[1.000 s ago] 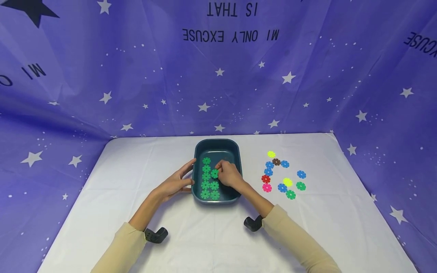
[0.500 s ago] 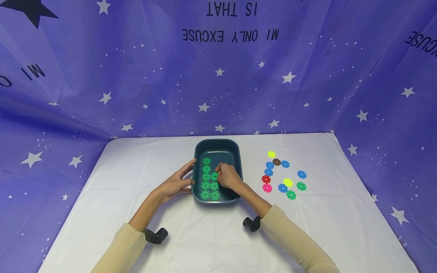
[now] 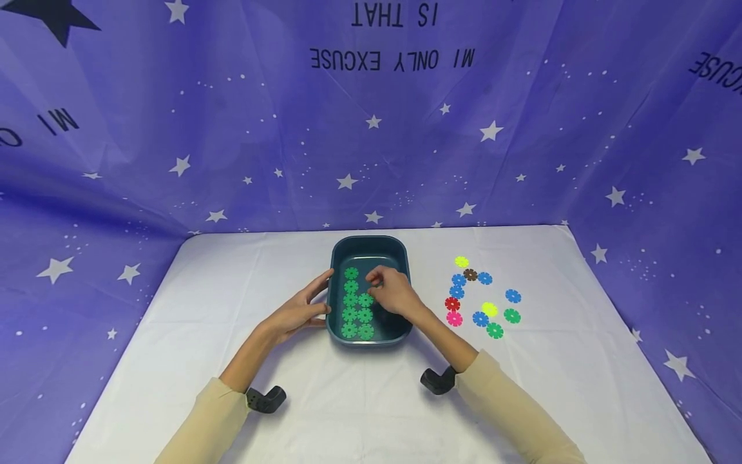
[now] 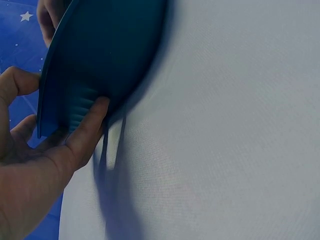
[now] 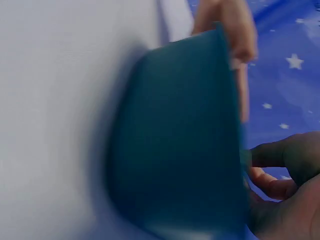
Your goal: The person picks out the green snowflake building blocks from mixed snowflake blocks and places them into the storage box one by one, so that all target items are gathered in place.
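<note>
A dark teal plastic bin (image 3: pixel 371 245) stands on the white-covered table, with several green snowflake-shaped interlocking discs (image 3: pixel 350 300) lying in two columns inside it. My left hand (image 3: pixel 295 314) rests against the bin's left side, its fingers spread along the wall and rim. In the left wrist view, fingers of the left hand (image 4: pixel 55 155) touch the bin's outer wall (image 4: pixel 110 45). Above the bin's right half hovers my right hand (image 3: pixel 394 291), fingers loosely bent, just above the top disc of the right column. I see nothing between its fingers.
To the bin's right, loose discs lie scattered on the table: blue (image 3: pixel 513 296), yellow (image 3: pixel 461 261), brown (image 3: pixel 470 275), red (image 3: pixel 452 303), pink (image 3: pixel 455 318) and green (image 3: pixel 495 330). A purple star-printed cloth (image 3: pixel 371 148) hangs behind the table.
The right hand set a green disc atop the right column, let it go and rose slightly up and right. The left hand stays against the bin.
</note>
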{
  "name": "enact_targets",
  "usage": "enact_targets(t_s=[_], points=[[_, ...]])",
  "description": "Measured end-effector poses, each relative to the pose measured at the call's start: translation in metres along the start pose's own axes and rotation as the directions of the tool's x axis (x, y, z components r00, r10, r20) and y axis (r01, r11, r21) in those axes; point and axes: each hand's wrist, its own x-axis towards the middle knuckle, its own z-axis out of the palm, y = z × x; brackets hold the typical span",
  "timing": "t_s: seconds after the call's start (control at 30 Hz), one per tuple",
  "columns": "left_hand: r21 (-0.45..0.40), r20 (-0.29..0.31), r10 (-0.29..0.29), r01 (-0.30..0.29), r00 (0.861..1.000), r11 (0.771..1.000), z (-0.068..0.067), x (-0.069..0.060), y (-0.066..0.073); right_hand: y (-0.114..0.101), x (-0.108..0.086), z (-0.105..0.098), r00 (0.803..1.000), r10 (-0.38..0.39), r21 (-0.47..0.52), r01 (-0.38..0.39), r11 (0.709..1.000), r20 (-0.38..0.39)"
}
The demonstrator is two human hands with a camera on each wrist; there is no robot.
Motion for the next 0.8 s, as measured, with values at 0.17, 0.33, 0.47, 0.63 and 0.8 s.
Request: enact_targets(t_s=[0.17, 0.33, 0.47, 0.63, 0.8], points=[[0.0, -0.011, -0.003, 0.003, 1.0, 1.0, 0.001, -0.001, 0.001, 0.004, -0.013, -0.034, 0.999, -0.005, 0.093, 0.007, 0.996, -0.032], [0.002, -0.009, 0.0, 0.0, 1.0, 1.0, 0.001, -0.001, 0.001, 0.029, -0.034, -0.071, 0.996, -0.005, 0.15, 0.019, 0.989, -0.089], [0.002, -0.007, -0.001, 0.001, 1.0, 1.0, 0.001, -0.002, 0.003, 0.06, -0.059, -0.098, 0.991, 0.01, 0.171, 0.013, 0.985, -0.13], [0.001, -0.012, -0.006, 0.006, 1.0, 1.0, 0.001, -0.001, 0.003, 0.103, -0.09, -0.125, 0.981, 0.077, 0.164, -0.048, 0.985, -0.175], [0.003, -0.026, -0.012, 0.012, 1.0, 1.0, 0.002, 0.0, 0.003, 0.136, -0.117, -0.137, 0.967, 0.171, 0.122, -0.149, 0.981, -0.191]])
